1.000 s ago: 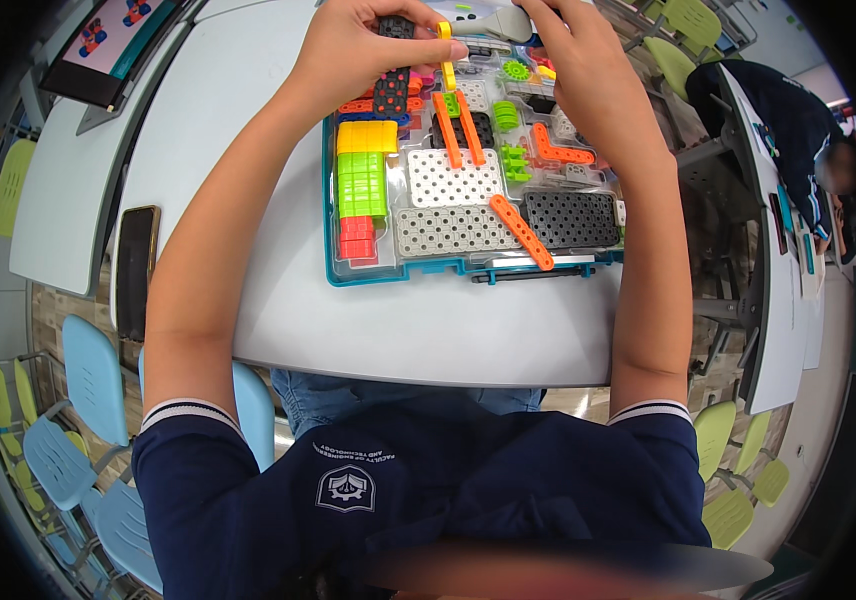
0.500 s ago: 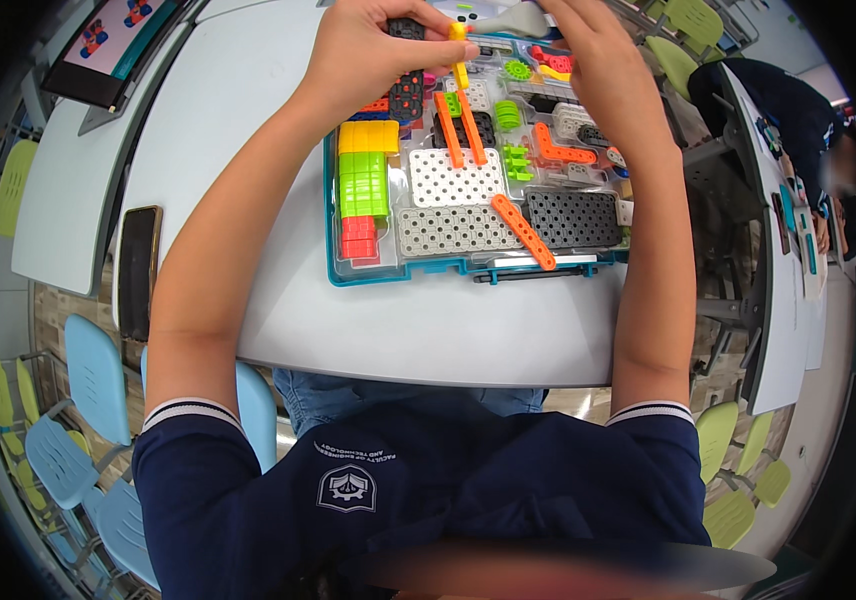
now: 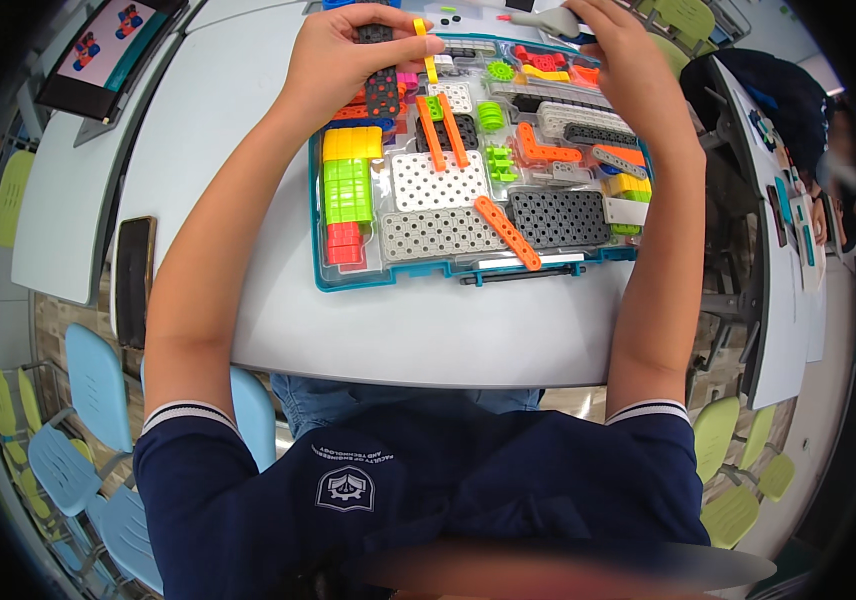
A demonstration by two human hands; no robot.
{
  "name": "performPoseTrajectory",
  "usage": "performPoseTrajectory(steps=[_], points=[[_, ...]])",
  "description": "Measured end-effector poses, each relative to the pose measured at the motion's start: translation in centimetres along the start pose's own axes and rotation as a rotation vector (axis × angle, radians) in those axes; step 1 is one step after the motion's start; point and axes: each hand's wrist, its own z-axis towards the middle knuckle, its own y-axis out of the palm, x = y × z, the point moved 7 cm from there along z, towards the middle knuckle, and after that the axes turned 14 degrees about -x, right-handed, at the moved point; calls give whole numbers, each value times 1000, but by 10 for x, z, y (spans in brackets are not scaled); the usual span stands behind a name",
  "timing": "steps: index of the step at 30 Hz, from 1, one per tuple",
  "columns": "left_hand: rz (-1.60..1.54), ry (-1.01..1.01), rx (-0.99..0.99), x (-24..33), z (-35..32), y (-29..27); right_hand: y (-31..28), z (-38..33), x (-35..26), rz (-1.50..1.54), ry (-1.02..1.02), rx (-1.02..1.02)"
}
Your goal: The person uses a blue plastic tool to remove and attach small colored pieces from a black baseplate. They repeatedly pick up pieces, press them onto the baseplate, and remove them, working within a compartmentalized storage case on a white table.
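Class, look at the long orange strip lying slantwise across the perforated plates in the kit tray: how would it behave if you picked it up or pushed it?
The orange strip looks like thin moulded plastic, so probably light and fairly stiff. It lies flat, so it would likely slide, not roll. Resting loose across the grey plate and black plate, a push may skid it off.

Single head view, looking steeply down, close.

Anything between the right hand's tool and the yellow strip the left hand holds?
Nothing visible. The left hand pinches the thin yellow plastic strip and a black perforated bar above the teal parts tray; the right hand holds the grey screwdriver-like tool apart, open air between.
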Motion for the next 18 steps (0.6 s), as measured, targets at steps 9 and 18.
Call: performPoseTrajectory(steps=[9, 18], points=[[99, 67, -8, 8, 0, 11, 5, 3, -36, -5, -65, -43], [91, 32, -28, 3, 0, 14, 10, 4, -39, 26, -25, -120]])
